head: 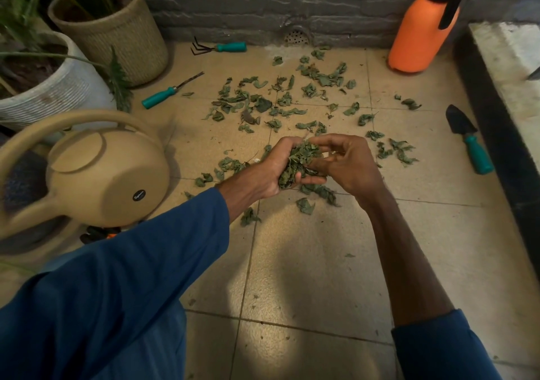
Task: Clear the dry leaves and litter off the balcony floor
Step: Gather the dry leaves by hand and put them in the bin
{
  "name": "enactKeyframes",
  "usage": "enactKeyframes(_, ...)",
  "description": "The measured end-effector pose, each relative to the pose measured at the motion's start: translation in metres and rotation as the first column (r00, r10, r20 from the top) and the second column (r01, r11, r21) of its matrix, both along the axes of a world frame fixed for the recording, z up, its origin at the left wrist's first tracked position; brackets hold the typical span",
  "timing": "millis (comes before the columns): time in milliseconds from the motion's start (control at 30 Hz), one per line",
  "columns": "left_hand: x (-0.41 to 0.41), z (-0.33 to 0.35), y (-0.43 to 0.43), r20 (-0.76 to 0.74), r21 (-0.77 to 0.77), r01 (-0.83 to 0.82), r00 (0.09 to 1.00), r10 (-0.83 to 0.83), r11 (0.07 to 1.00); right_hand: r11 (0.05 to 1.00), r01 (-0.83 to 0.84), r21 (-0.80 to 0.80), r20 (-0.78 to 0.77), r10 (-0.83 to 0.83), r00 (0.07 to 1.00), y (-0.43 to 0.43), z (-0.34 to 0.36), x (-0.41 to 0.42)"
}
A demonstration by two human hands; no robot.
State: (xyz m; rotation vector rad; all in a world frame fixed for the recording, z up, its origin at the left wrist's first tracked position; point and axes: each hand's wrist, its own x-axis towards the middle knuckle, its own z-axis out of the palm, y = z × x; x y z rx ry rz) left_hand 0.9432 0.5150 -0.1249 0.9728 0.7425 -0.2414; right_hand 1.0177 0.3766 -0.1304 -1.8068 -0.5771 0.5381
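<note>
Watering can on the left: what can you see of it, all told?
The watering can is squat, rounded and tan, plastic by its look, with a round disc in its top, a wide hoop handle arching over it and a small black round label on its side. It sits left on the tiled floor, in front of a white ribbed planter, partly out of frame. The left hand and right hand, holding dry leaves, do not touch it.

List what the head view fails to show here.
All head view:
- How many leaves the left hand holds: its fingers cover the clump.
- Whether the right hand pinches leaves: its knuckles hide this.
- Black-orange tool: mostly behind the watering can.
- Can label: too small.
- Sprayer: top cut off.
</note>
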Motion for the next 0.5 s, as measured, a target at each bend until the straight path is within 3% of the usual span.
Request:
enactKeyframes(167,0.002,-0.006,0.004,-0.002,-0.014,-0.057,0.998,0.057,0.998,0.997,-0.002,0.082,-0.098,0.010,0.995,0.000,0.004,-0.003)
enactKeyframes(333,0.003,-0.011,0.010,-0.017,0.068,-0.081,0.997,0.082,0.994,0.996,0.027,-0.089,0.131,-0.015,0.991,0.004,-0.009,0.002)
enactKeyframes(500,0.002,-0.009,0.008,0.013,0.108,0.018,1.000,-0.020,0.994,0.993,0.048,-0.111,0.076,-0.040,0.996,0.004,-0.006,0.005)
